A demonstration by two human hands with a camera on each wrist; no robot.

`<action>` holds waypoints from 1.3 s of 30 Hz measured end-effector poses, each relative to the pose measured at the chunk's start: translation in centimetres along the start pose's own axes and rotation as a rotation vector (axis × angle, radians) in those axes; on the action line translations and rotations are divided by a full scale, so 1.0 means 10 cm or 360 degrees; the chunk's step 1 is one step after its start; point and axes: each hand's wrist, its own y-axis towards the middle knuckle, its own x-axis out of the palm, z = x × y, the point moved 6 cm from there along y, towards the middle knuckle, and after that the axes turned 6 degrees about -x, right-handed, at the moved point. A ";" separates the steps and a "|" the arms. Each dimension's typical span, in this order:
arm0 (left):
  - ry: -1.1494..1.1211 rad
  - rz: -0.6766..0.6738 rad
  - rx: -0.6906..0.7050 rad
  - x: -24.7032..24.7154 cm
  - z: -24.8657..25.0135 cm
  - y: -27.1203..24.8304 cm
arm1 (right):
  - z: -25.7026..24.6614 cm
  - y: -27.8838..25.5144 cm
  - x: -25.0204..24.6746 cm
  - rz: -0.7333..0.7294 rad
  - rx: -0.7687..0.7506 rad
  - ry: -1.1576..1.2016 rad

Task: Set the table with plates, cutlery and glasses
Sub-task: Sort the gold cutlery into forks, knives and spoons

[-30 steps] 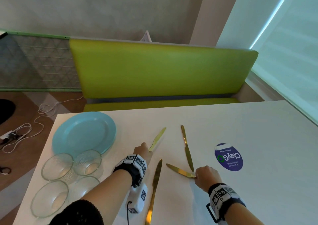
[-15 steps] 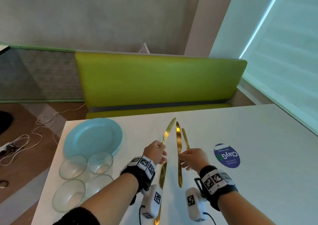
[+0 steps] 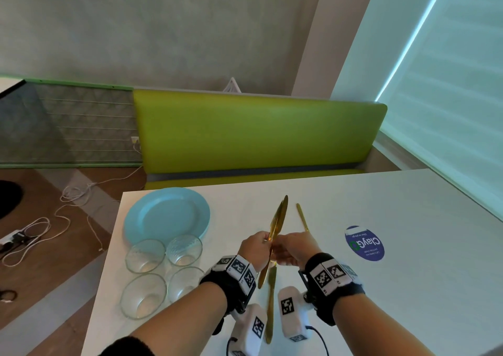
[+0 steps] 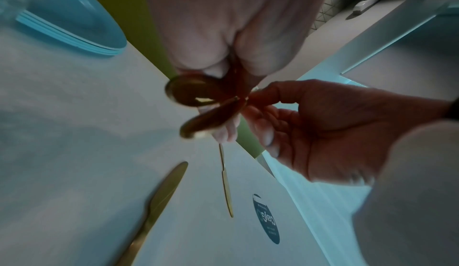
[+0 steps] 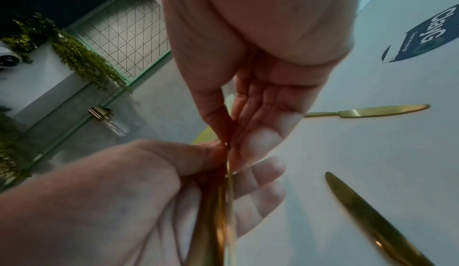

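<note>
Above the table (image 3: 408, 287), left hand (image 3: 254, 249) and right hand (image 3: 295, 248) meet, each with fingers curled, pinching two gold knives (image 3: 279, 219) held together, blades pointing away. A third knife (image 3: 270, 304) and fourth knife (image 3: 302, 216) lie flat below. Plates (image 3: 166, 214) and glasses (image 3: 163, 271) crowd the left edge; bare surface extends right.

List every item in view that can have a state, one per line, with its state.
Left hand: grips one gold knife, lifted off the table.
Right hand: pinches a second gold knife against the first.
Two held knives: together, blades pointing away.
Knife near the wrists: flat on the table.
Far knife: flat on the table.
Blue plates: stacked, empty.
Four glass bowls: upright, empty.
</note>
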 end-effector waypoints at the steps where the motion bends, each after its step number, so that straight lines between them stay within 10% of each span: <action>1: -0.0007 -0.0002 0.0015 -0.01 -0.01 -0.01 | 0.01 -0.01 0.03 0.0005 0.0005 0.0021; 11: -0.0083 -0.0109 0.0005 0.08 0.00 0.16 | -0.05 0.18 0.04 -0.0021 -0.0006 0.0084; 28: -0.0280 0.0068 -0.0278 0.06 0.05 1.10 | 0.07 1.64 -1.05 0.0204 0.0041 -0.1577; 39: -0.0349 0.0106 -0.0389 0.12 -0.11 1.23 | 0.26 2.04 -0.93 0.0294 0.0036 -0.1648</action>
